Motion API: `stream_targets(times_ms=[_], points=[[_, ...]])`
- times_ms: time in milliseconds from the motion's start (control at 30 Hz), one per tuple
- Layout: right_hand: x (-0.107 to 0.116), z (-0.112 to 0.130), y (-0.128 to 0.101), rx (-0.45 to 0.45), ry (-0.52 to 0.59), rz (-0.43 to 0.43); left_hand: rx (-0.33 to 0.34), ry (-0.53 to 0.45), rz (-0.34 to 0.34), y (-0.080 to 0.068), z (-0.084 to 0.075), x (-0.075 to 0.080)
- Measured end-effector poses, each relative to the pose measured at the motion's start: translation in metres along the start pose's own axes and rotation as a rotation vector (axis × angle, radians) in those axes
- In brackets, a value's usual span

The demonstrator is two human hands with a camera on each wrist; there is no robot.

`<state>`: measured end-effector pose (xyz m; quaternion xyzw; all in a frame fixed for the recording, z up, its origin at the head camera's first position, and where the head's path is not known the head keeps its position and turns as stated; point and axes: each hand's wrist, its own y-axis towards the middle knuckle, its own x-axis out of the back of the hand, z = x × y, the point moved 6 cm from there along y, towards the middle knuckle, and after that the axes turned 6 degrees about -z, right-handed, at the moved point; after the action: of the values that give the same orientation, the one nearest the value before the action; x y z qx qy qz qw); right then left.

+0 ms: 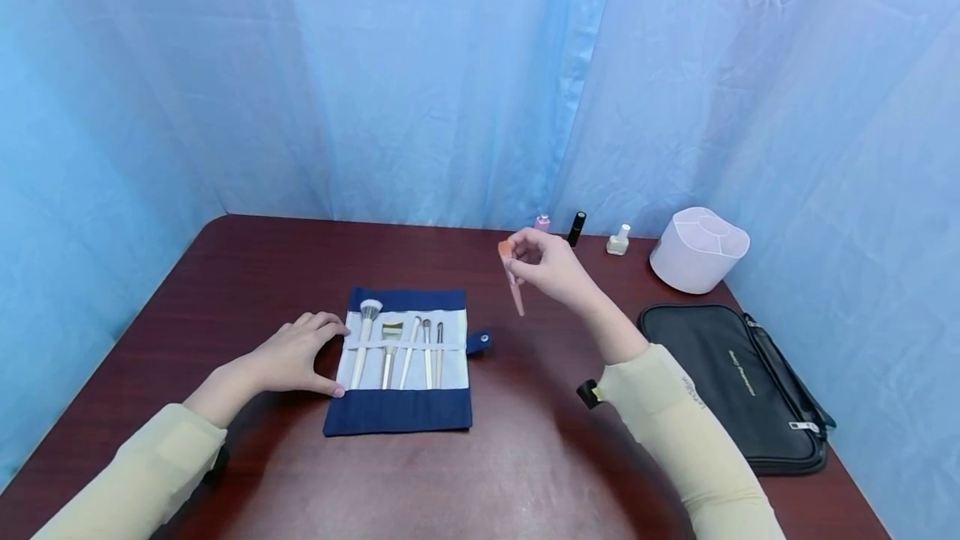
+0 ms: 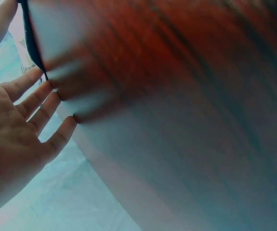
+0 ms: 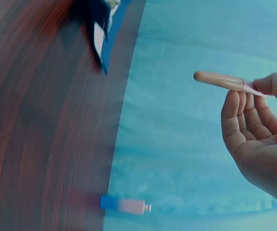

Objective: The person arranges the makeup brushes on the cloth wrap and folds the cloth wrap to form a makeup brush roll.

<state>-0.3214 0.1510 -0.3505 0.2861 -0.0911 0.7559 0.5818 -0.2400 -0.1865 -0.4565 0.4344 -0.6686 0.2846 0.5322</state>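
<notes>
Right hand [image 1: 551,269] up in the air over the dark red table [image 1: 247,273], fingers curled, pinching a thin pink spatula brush [image 1: 513,282] near its top. Orange tip up by the fingertips [image 3: 234,98], pink handle pointing down, not touching the table.

Left hand [image 1: 288,357] flat on the table, fingers spread and mostly straight, holding nothing. Thumb and fingertips touching the left edge of a blue and white brush roll [image 1: 401,407]. Roll lying open, just beside the left hand and a little to the left of the held brush.

Five brushes tucked side by side under a white band in the roll: a fluffy brush [image 1: 365,332] on the left, a flat gold-headed brush [image 1: 390,348] next, then three thin ones [image 1: 427,348].

At the back of the table, a small pink bottle [image 1: 542,222], a black tube [image 1: 576,228] and a pale nail polish bottle [image 1: 618,241] in a row. To the right, a white holder [image 1: 699,250] with parts inside. In front of it, a black zip bag [image 1: 738,386]. Blue curtain [image 1: 450,65] all around.
</notes>
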Motion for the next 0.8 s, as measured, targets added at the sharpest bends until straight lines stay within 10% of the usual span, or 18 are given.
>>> stream_targets(times_ms=[800], points=[[-0.076,-0.035,0.016,-0.055,0.116,0.031,-0.012,-0.002,0.004,0.003,-0.003,-0.001]])
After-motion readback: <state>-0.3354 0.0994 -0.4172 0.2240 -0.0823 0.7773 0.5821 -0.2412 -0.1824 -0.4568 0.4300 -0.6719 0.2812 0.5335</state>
